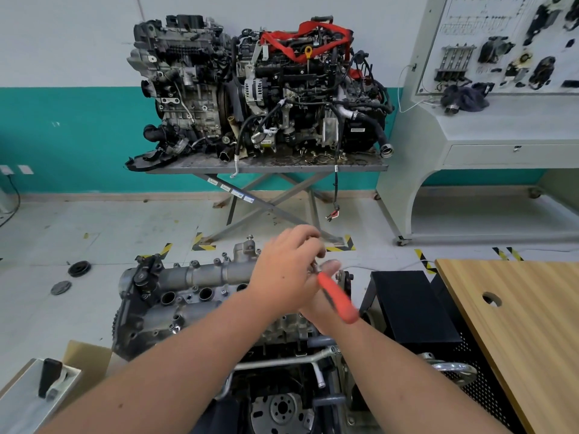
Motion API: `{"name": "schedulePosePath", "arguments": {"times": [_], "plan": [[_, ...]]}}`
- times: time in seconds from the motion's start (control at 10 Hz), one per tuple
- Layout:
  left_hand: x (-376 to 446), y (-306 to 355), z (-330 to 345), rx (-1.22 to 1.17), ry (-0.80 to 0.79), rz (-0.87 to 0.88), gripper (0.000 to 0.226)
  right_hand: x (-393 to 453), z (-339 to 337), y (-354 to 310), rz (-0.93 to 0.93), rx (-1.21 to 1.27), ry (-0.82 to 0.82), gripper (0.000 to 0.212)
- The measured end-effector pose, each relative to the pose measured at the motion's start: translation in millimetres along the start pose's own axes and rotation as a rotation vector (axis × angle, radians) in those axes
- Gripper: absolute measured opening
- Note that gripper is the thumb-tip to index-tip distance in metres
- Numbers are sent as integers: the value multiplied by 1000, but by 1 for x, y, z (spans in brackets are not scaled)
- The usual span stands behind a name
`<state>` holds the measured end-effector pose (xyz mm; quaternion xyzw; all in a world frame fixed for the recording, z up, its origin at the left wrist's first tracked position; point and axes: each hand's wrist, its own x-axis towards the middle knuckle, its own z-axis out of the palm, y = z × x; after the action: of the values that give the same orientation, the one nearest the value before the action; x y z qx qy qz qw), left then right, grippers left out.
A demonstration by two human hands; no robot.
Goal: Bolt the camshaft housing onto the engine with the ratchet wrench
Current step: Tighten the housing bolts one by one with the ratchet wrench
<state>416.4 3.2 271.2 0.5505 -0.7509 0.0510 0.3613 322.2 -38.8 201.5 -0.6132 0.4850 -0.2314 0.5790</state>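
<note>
Camshaft housing lies bolt-side up while the left hand clasps the ratchet wrench head, steadying it at 3 o'clock; the right hand is mostly hidden, grip unclear.

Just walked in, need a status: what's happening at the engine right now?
A person is working on the engine in front of them, at the right end of the camshaft housing. The left hand is curled over the head of the ratchet wrench, steadying it, while the right hand, mostly hidden behind the left, holds the orange handle. The handle is motion-blurred, so it looks mid-swing. The bolt itself is hidden under the hands.
</note>
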Motion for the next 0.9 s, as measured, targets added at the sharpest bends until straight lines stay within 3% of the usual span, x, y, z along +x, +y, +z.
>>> {"name": "schedulePosePath", "arguments": {"times": [0.1, 0.2, 0.3, 0.4, 0.5, 0.6, 0.7, 0.8, 0.9], "plan": [[-13, 6, 12, -369, 39, -233, 26, -4, 1, -4, 24, 35, 12, 31], [-8, 29, 28, -988, 349, -785, 23, 1, 3, -3, -32, -21, -73, 22], [12, 20, 22, -1486, 451, -1252, 35, -2, 4, -4, 16, -50, -51, 24], [23, 6, 10, -1491, 283, -1349, 27, 0, 4, -5, 40, -81, -32, 30], [33, 0, 2, -1362, 152, -1362, 18, 0, 4, -7, 60, -104, -43, 37], [46, 1, -2, -1040, 33, -1258, 15, -2, 4, -9, 63, -132, -72, 53], [54, 1, -6, -812, -128, -1085, 17, -2, 4, -7, 58, -145, -68, 56], [63, 5, -13, -383, -433, -739, 25, 2, 3, -5, 42, -172, -80, 56], [68, 15, -11, 62, -587, -428, 39, 5, 3, -2, 41, -184, -88, 50]]}}
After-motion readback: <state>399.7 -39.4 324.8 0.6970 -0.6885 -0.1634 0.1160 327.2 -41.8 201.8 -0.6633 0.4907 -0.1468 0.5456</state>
